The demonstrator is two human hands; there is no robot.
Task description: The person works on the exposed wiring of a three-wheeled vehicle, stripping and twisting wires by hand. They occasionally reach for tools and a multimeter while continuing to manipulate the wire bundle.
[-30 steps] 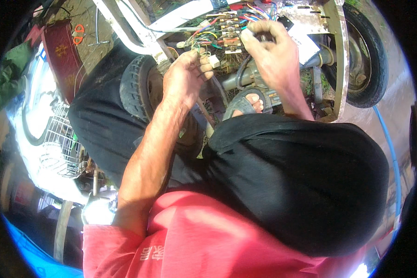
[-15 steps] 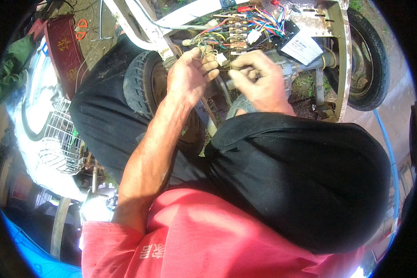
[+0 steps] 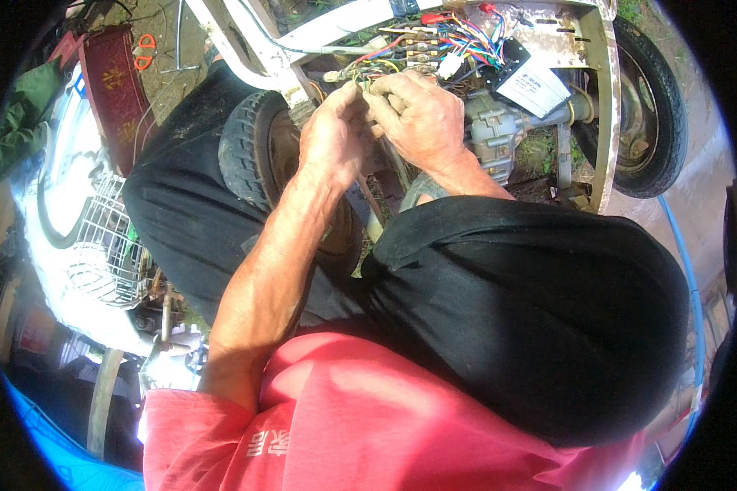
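Observation:
My left hand (image 3: 332,137) is closed on thin electrical wires (image 3: 363,82), with its fingertips pinched together at the top. From the right, my right hand (image 3: 419,119) meets it, thumb and forefinger pinching at the same wires. The fingers of both hands hide most of what lies between them. Just beyond them a row of terminals (image 3: 422,54) joins many coloured wires (image 3: 481,39) on a white vehicle frame (image 3: 336,29). A white plug (image 3: 449,65) sits among those wires. To their right is a black control box with a white label (image 3: 534,90).
Between my knees stands a knobbly tyre (image 3: 250,151); another wheel (image 3: 648,106) is at the far right. A grey metal motor or axle housing (image 3: 493,131) lies under the frame. On the left are orange-handled scissors (image 3: 145,52), a dark red panel (image 3: 113,94) and a white wire basket (image 3: 110,245).
My right hand has moved left to meet the left hand and now pinches at the wires. The left hand's fingers have drawn together; the small white connector beside them is now hidden.

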